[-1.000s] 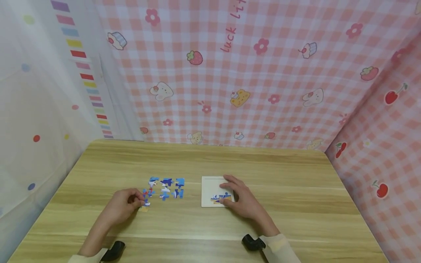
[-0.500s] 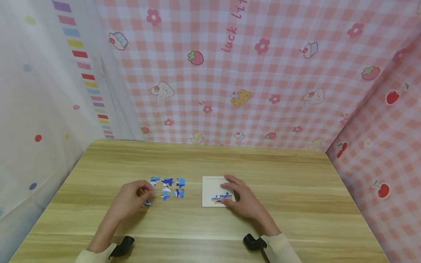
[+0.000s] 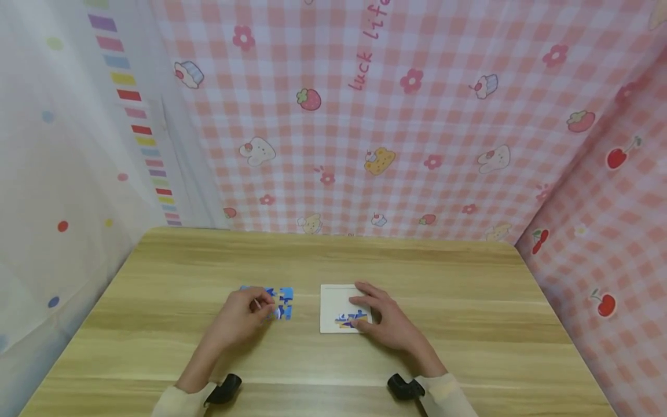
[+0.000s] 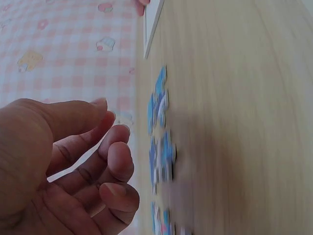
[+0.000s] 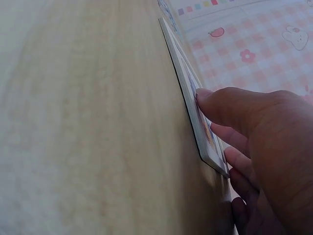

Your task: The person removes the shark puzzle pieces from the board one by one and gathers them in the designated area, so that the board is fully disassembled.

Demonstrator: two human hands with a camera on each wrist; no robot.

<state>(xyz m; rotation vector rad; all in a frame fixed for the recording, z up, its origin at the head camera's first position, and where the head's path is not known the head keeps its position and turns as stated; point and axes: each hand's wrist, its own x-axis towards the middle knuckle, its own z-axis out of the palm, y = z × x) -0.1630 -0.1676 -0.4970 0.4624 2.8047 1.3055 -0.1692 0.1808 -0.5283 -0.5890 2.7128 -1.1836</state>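
Puzzle pieces (image 3: 280,303): loose blue and white cardboard shapes, lying in a cluster on the table (image 3: 469,324), left of the middle and nearer its front edge. I judge them light, thin and stiff, apt to slide on the smooth top; best pinched by the edges between thumb and forefinger, one at a time.

Left hand (image 3: 241,318): over the left part of the cluster, fingers loosely curled. In the left wrist view the fingers (image 4: 117,161) hang above the pieces with nothing between them; I see no piece held.

Board (image 3: 336,304): a white flat tray just right of the cluster, apart from it, with a few fitted pieces (image 3: 350,318) at its near edge. It looks rigid and low-rimmed.

Right hand (image 3: 385,320): resting on the board's right side, fingers laid nearly straight, thumb tip (image 5: 205,98) against its edge; steadying, not gripping.

Surface: pale wood-grain laminate, smooth, probably slippery.

Room: pink checked cloth (image 3: 417,127) with cakes and strawberries behind and to the right; a white dotted sheet (image 3: 57,174) on the left.
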